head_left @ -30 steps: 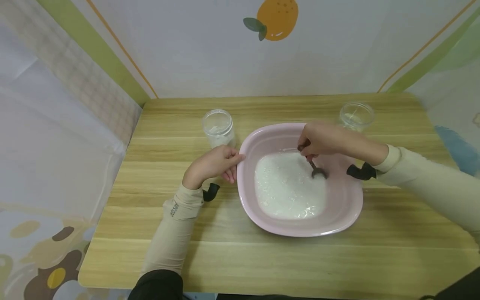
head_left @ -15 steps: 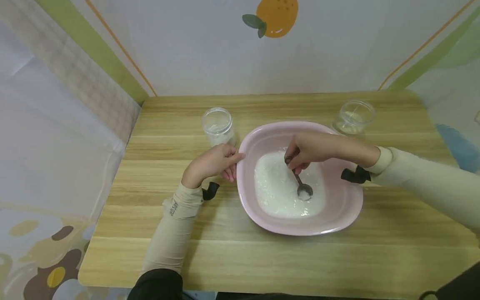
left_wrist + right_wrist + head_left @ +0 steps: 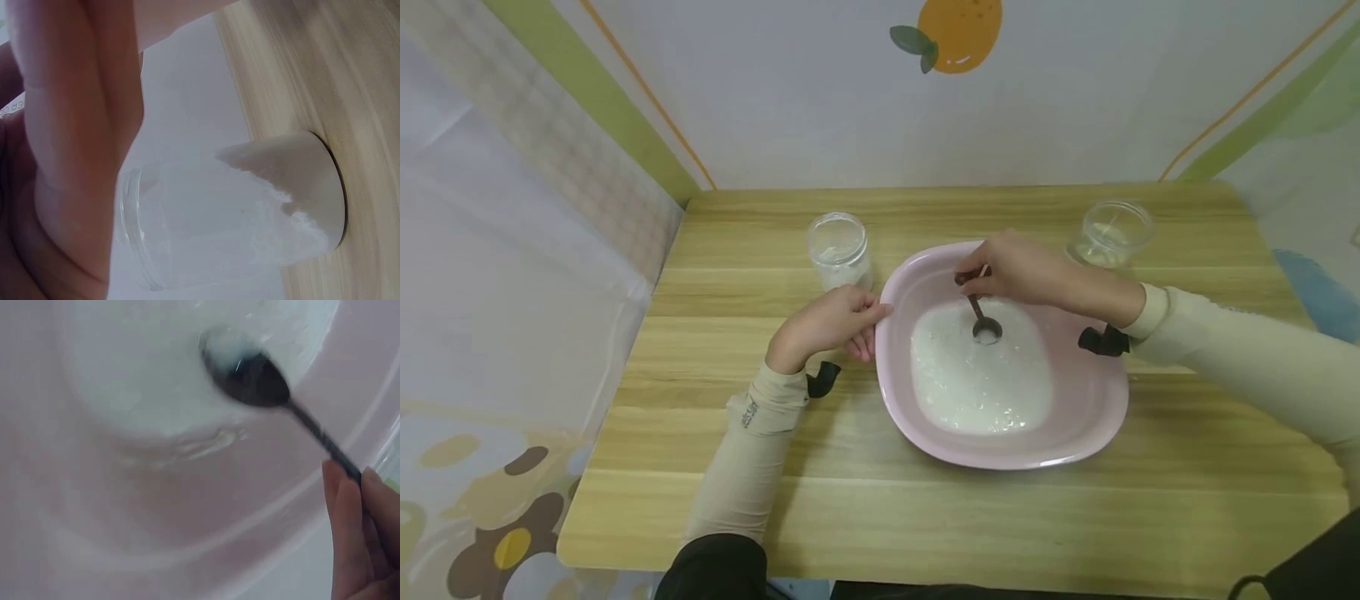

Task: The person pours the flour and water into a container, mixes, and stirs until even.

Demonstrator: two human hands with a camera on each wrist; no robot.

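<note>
A pink basin (image 3: 1086, 408) sits on the table with milky white liquid (image 3: 981, 379) in its bottom. My left hand (image 3: 827, 327) holds the basin's left rim, thumb over the edge and fingers bent below it outside. Over the liquid, my right hand (image 3: 1026, 271) pinches the handle of a dark metal spoon (image 3: 253, 378). The spoon's bowl points down toward the liquid and has a little white in it, slightly blurred in the right wrist view. Just behind my left hand stands a clear jar (image 3: 219, 212), lidless, partly filled with white powder.
A second clear jar (image 3: 1112, 237) stands at the back right, behind my right forearm. The wood-look table (image 3: 722, 275) ends at a printed cloth backdrop (image 3: 820, 100). Black straps (image 3: 1103, 340) hang near each wrist.
My right hand has carried the spoon left across the basin, first toward the front, then back toward the far side. My left hand has stayed at the rim.
</note>
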